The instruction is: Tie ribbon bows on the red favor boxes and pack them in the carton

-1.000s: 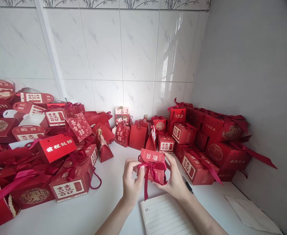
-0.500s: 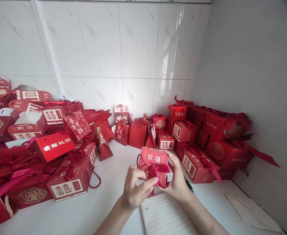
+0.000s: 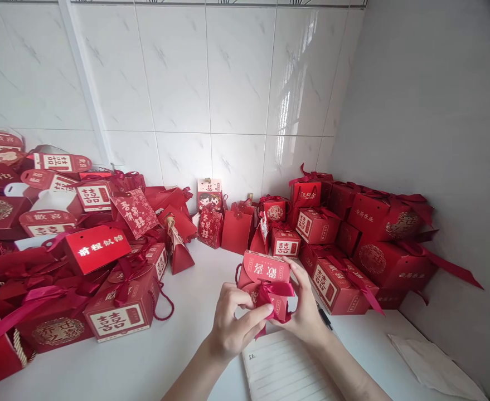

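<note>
A small red gift box (image 3: 265,268) with pale lettering is tilted in front of me, off the table, a dark red cord handle at its left. Across its front is a magenta ribbon bow (image 3: 280,289). My left hand (image 3: 235,320) is closed at the bow, thumb pressed on the ribbon and index finger curled. What lies under those fingers is partly hidden. My right hand (image 3: 305,306) wraps round the box's right side, with fingers at the top edge and thumb low. Beneath the hands lies an open lined notebook (image 3: 284,370), and a black pen (image 3: 324,317) rests by my right wrist.
Many red gift boxes (image 3: 119,320) are heaped on the left of the white table (image 3: 194,284). More beribboned boxes (image 3: 345,284) are stacked at the right. Small red bags (image 3: 237,225) stand along the tiled wall. A folded whitish cloth or paper (image 3: 432,365) lies at right.
The view has shifted slightly, so everything appears a little further right. Both hands keep nearly the same hold on the box and ribbon.
</note>
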Demonstrator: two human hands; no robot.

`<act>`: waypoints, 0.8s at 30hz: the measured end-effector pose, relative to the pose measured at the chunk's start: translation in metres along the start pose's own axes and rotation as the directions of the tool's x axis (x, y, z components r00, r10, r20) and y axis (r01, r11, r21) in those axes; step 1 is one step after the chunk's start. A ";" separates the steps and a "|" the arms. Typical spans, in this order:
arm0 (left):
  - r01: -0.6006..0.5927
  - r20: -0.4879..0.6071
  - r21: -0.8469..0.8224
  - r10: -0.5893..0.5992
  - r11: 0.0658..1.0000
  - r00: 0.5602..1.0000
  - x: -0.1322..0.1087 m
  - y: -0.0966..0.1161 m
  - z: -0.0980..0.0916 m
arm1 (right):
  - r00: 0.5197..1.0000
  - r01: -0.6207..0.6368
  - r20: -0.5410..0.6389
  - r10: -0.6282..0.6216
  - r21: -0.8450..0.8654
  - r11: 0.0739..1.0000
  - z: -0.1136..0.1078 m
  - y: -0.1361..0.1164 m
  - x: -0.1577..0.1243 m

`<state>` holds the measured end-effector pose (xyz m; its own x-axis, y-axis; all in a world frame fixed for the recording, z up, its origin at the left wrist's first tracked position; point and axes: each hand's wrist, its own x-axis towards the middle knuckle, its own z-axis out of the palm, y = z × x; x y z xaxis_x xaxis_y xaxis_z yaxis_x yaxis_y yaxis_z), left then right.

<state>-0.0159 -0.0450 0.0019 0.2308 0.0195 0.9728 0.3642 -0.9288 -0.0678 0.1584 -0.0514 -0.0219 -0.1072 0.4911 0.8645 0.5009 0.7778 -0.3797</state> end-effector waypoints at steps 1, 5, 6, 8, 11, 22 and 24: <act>0.002 -0.001 0.000 -0.002 1.000 1.000 0.000 0.000 0.000 | 1.000 0.000 0.001 0.000 0.000 1.000 0.000 0.000 0.000; 0.006 0.002 -0.008 -0.006 1.000 1.000 -0.001 0.000 0.000 | 1.000 -0.001 0.005 0.000 0.026 1.000 0.000 0.000 -0.001; 0.005 0.002 -0.011 -0.005 1.000 1.000 -0.002 0.000 0.000 | 1.000 -0.003 0.007 0.003 0.032 0.999 0.000 0.000 -0.002; 0.003 -0.002 -0.013 -0.003 1.000 1.000 -0.001 0.000 0.000 | 1.000 -0.006 0.007 0.006 0.036 0.999 0.000 0.000 -0.001; 0.006 0.000 -0.007 -0.006 1.000 1.000 -0.001 0.001 0.000 | 1.000 -0.005 0.002 0.005 0.022 1.000 -0.001 -0.002 0.000; 0.004 -0.001 0.008 -0.004 1.000 1.000 0.001 0.001 0.001 | 1.000 0.006 -0.012 -0.006 0.002 1.000 0.000 0.000 0.000; 0.004 0.000 0.010 -0.004 1.000 1.000 0.001 0.001 0.000 | 1.000 0.012 -0.008 -0.012 0.006 1.000 0.000 0.000 0.000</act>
<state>-0.0147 -0.0461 0.0030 0.2293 0.0230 0.9731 0.3738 -0.9252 -0.0662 0.1582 -0.0516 -0.0222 -0.1065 0.4785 0.8716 0.4946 0.7860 -0.3710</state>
